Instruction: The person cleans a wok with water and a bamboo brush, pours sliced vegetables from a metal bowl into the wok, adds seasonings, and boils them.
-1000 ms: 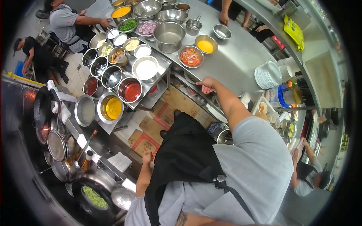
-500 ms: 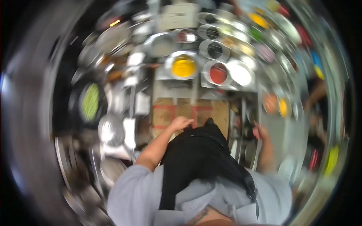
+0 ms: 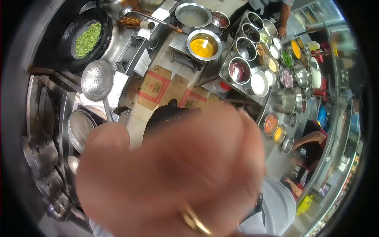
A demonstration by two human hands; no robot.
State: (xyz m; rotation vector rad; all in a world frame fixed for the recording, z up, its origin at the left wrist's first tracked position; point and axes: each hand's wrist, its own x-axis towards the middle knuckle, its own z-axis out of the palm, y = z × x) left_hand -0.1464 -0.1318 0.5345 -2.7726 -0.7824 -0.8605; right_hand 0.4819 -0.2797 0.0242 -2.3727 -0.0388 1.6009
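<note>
My left hand [image 3: 169, 170], by its position, is very close to the camera and blurred, covering the lower middle of the view. A gold ring [image 3: 195, 221] shows on one finger. The hand's fingertips and anything between them cannot be made out. It hides most of my black apron [image 3: 164, 118]. My right hand is out of sight; a grey sleeve [image 3: 276, 205] shows at the lower right. Upper left, a wok [image 3: 103, 37] holds chopped green food [image 3: 88, 40]. Below the wok lies a perforated ladle [image 3: 97, 79].
Metal bowls of sauces and cut ingredients crowd the steel table [image 3: 252, 96] on the right. A yellow-filled bowl [image 3: 203, 46] stands on a low stand. Cardboard [image 3: 154, 87] covers the floor. Co-workers' arms [image 3: 310, 139] reach in at right; another co-worker's arm [image 3: 284, 19] is at the top.
My left hand has come up close to the camera. My right hand has left the view. The view has turned, bringing the wok to the upper left and the bowls to the right.
</note>
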